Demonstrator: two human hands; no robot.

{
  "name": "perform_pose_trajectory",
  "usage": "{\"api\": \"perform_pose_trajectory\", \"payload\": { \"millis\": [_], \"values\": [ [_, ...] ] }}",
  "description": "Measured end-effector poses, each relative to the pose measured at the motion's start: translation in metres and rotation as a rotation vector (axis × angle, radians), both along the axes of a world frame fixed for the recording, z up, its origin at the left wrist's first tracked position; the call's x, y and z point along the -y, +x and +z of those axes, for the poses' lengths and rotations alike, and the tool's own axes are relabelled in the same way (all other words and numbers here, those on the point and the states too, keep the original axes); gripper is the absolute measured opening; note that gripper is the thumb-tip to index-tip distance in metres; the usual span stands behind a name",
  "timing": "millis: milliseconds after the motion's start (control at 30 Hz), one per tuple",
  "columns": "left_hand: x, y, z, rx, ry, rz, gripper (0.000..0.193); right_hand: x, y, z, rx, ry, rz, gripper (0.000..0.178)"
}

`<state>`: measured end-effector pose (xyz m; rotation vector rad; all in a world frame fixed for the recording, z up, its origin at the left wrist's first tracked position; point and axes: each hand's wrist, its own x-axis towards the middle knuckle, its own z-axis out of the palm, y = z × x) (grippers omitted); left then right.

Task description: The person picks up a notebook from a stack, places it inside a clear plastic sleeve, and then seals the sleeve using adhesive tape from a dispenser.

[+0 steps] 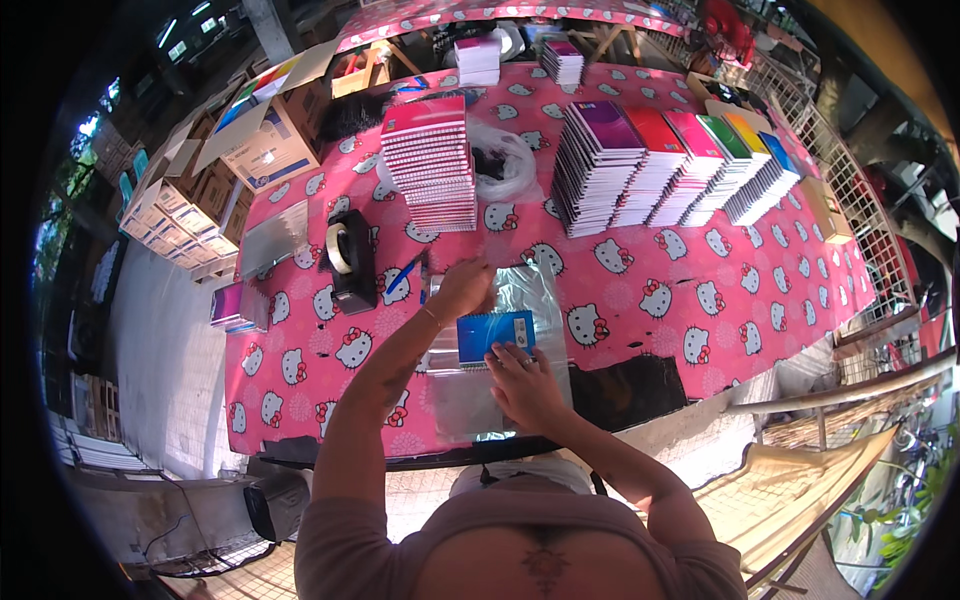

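Note:
A small blue spiral notebook (pixel 480 340) lies on a clear plastic sheet or bag (pixel 540 290) at the table's near edge. Resting on the notebook's lower right part is my right hand (pixel 525 388), its fingers stretched out. Just beyond the notebook, my left hand (pixel 466 288) is closed over the far part of the plastic. Its fingertips are partly hidden, and they appear to pinch the film. More flat plastic sheets (pixel 465 405) lie beneath and toward me.
A black tape dispenser (pixel 352 275) and a blue pen (pixel 402 275) lie to the left. Beyond stand a red notebook stack (pixel 428 160) and several coloured stacks (pixel 600 165). Cardboard boxes (pixel 268 145) stand at far left. A dark patch (pixel 630 390) covers the table's near edge.

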<state>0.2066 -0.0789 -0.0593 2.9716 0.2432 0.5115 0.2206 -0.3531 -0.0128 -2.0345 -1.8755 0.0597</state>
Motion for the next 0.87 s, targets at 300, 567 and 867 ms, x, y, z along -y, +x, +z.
{"api": "perform_pose_trajectory", "payload": {
  "millis": [300, 567, 867],
  "values": [
    [0.021, -0.025, 0.072, -0.256, -0.424, 0.166, 0.027, -0.005, -0.006, -0.003, 0.036, 0.022, -0.019, 0.057],
    [0.100, -0.080, 0.045, 0.029, -0.164, 0.072, 0.022, -0.006, -0.020, -0.016, 0.126, 0.112, 0.013, 0.057],
    [0.134, -0.080, 0.029, -0.030, -0.169, 0.248, 0.029, -0.020, -0.015, -0.084, 0.247, 0.116, -0.044, 0.046]
  ]
}}
